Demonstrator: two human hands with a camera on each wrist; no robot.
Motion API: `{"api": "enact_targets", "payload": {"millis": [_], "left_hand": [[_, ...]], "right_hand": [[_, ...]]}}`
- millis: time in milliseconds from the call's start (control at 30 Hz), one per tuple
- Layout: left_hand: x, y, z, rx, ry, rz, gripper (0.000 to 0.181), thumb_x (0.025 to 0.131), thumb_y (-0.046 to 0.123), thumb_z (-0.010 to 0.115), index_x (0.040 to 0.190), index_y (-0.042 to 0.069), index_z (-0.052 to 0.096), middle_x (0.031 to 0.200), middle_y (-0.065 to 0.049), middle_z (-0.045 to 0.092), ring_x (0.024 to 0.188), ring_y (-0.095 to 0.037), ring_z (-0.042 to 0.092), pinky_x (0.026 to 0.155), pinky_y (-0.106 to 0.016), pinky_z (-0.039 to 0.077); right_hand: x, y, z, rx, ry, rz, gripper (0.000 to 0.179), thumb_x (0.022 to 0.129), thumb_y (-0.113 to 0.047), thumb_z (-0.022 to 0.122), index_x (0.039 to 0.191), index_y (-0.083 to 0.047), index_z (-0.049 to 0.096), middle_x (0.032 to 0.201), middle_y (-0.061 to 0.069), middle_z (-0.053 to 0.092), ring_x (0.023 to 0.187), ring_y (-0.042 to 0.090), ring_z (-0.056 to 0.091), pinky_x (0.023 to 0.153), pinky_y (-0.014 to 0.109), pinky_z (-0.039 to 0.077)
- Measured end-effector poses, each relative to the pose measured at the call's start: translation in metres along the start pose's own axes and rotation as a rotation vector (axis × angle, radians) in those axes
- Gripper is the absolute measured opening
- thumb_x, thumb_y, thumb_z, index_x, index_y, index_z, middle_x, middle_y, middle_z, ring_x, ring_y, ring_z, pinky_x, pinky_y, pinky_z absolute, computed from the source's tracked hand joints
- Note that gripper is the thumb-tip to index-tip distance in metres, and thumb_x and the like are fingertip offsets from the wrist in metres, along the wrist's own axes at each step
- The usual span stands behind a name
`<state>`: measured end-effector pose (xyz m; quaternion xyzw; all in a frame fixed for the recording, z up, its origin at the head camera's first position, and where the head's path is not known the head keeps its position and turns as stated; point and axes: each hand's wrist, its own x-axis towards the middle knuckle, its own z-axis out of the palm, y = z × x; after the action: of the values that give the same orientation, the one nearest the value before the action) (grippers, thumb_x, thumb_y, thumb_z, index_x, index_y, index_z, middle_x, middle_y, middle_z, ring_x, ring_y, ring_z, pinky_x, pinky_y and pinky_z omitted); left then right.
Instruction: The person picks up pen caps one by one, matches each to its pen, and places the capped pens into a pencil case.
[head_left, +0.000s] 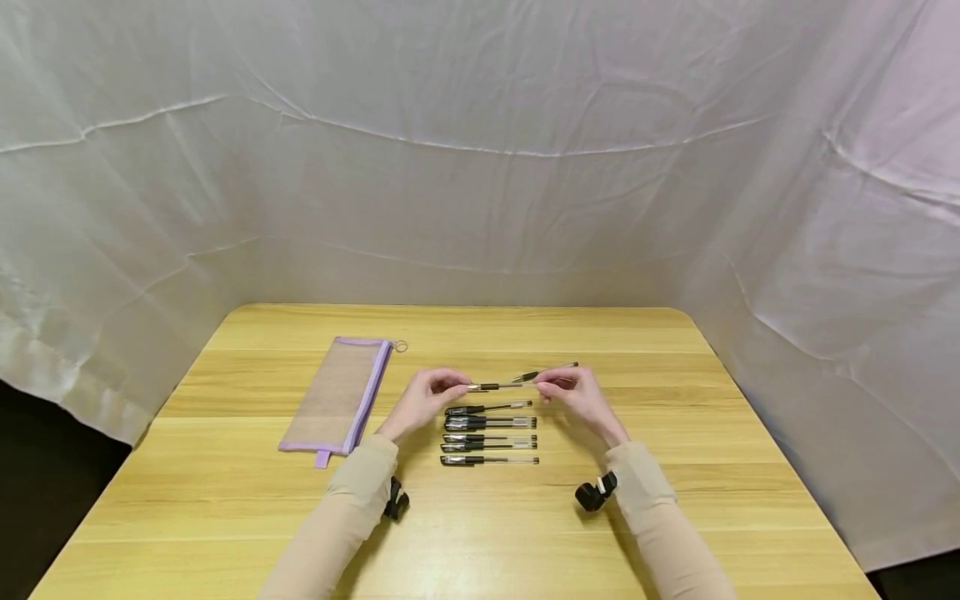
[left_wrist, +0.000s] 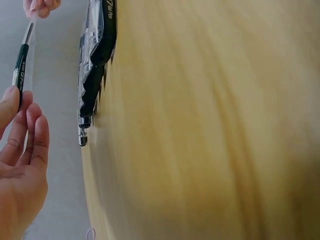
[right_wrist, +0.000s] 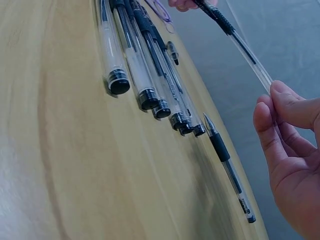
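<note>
A slim gel pen (head_left: 491,387) with a black grip and clear barrel is held level above the table between both hands. My left hand (head_left: 423,402) pinches its black end between thumb and fingers, the other fingers spread beneath it in the left wrist view. The clear barrel's far end sits between the thumb and fingertips of my right hand (right_wrist: 297,145). Below the hands lies a row of several capped black gel pens (head_left: 491,422), their caps to the left. An uncapped pen (right_wrist: 225,157) rests at a slant on the table behind my right hand.
To the left lies a flat mesh zip pouch (head_left: 333,396) with purple edging and a ring (head_left: 401,347) at its far corner. A small clear piece with a dark tip (right_wrist: 173,52) is beyond the row. Grey-white cloth (head_left: 480,208) hangs around the wooden table (head_left: 495,542).
</note>
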<state>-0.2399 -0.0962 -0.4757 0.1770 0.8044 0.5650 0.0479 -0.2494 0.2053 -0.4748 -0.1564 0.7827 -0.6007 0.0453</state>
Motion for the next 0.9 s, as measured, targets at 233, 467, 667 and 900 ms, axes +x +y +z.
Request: {"api": "enact_targets", "payload": {"millis": [233, 467, 667, 900], "left_hand": [[0.002, 0.005, 0.001, 0.027, 0.057, -0.039, 0.018, 0.091, 0.007, 0.072, 0.108, 0.003, 0.074, 0.104, -0.016, 0.075, 0.091, -0.037, 0.067, 0.072, -0.024, 0.055], [0.004, 0.006, 0.001, 0.123, 0.079, -0.039, 0.016, 0.090, 0.008, 0.073, 0.105, 0.006, 0.075, 0.102, -0.011, 0.076, 0.086, -0.019, 0.067, 0.075, -0.020, 0.053], [0.005, -0.001, 0.002, 0.282, 0.053, -0.020, 0.013, 0.091, 0.008, 0.072, 0.102, 0.004, 0.075, 0.099, -0.011, 0.077, 0.084, -0.016, 0.067, 0.080, -0.029, 0.056], [0.006, -0.005, 0.004, 0.341, 0.064, -0.072, 0.008, 0.089, 0.004, 0.073, 0.097, 0.004, 0.076, 0.095, -0.010, 0.076, 0.080, -0.015, 0.064, 0.075, -0.028, 0.054]], "right_hand": [[0.003, 0.004, 0.008, 0.017, 0.040, -0.031, 0.021, 0.094, -0.003, 0.067, 0.106, 0.014, 0.070, 0.091, 0.037, 0.066, 0.065, 0.013, 0.063, 0.063, 0.023, 0.056], [0.005, 0.006, 0.011, 0.000, 0.027, 0.006, 0.022, 0.094, -0.005, 0.068, 0.107, 0.013, 0.070, 0.090, 0.038, 0.066, 0.066, 0.013, 0.063, 0.062, 0.021, 0.054], [0.008, 0.015, 0.008, -0.200, 0.053, 0.061, 0.021, 0.093, -0.005, 0.069, 0.110, 0.007, 0.072, 0.109, 0.027, 0.071, 0.089, 0.023, 0.068, 0.076, 0.018, 0.054], [0.009, 0.027, -0.003, -0.206, 0.224, 0.134, 0.020, 0.093, -0.002, 0.068, 0.111, 0.005, 0.071, 0.109, 0.024, 0.068, 0.084, 0.016, 0.059, 0.075, 0.021, 0.050]]}}
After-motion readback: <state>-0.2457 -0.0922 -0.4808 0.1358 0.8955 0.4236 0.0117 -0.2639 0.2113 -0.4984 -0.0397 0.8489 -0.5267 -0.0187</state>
